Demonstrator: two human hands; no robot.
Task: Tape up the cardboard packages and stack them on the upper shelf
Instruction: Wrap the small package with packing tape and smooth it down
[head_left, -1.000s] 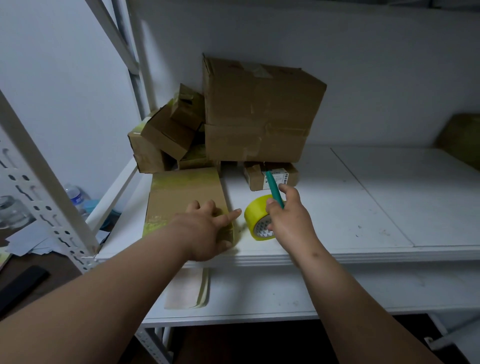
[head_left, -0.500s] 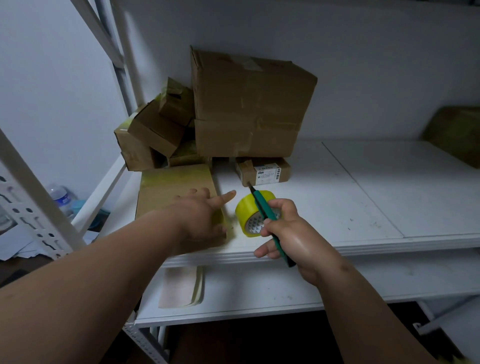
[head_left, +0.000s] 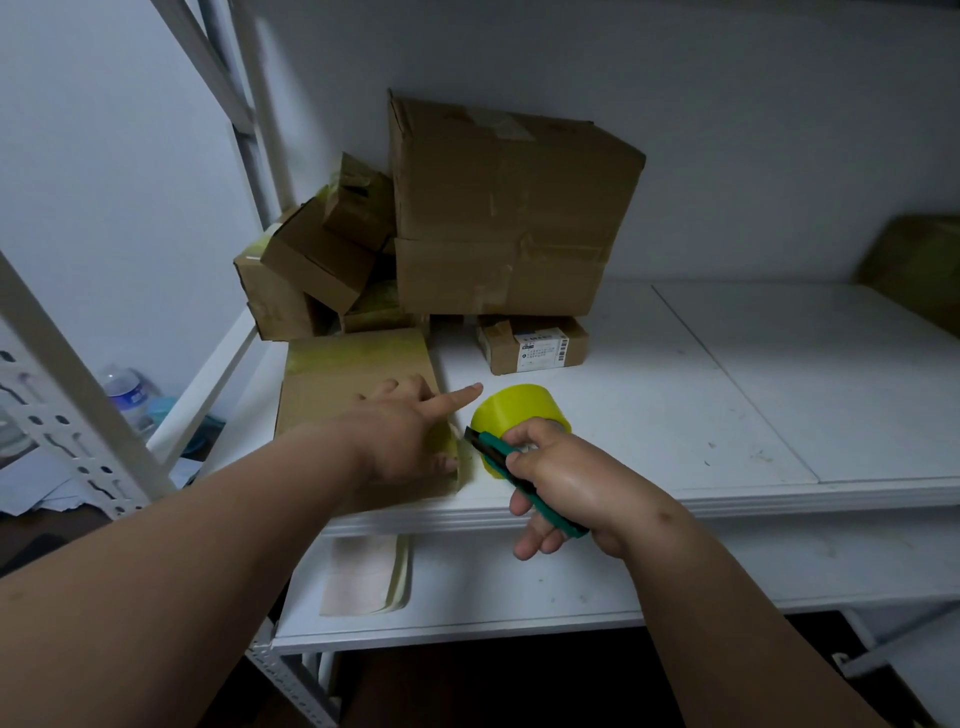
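Note:
A flat cardboard package (head_left: 353, 384) with yellow tape on it lies at the front left of the white shelf (head_left: 727, 415). My left hand (head_left: 410, 431) presses down on its right part, index finger stretched toward the yellow tape roll (head_left: 519, 410) beside it. My right hand (head_left: 561, 483) grips a green utility knife (head_left: 498, 457), its tip at the strip of tape between roll and package.
A large cardboard box (head_left: 498, 208) sits at the back on smaller boxes, with several small boxes (head_left: 317, 270) piled to its left and a labelled one (head_left: 535, 345) in front. Another box (head_left: 919, 270) is at far right. Papers (head_left: 369, 571) lie on the lower shelf. A steel upright (head_left: 67, 395) stands left.
My right hand has turned the knife over and lowered it, so its tip now points left at the tape by the package edge. My left hand stays on the package.

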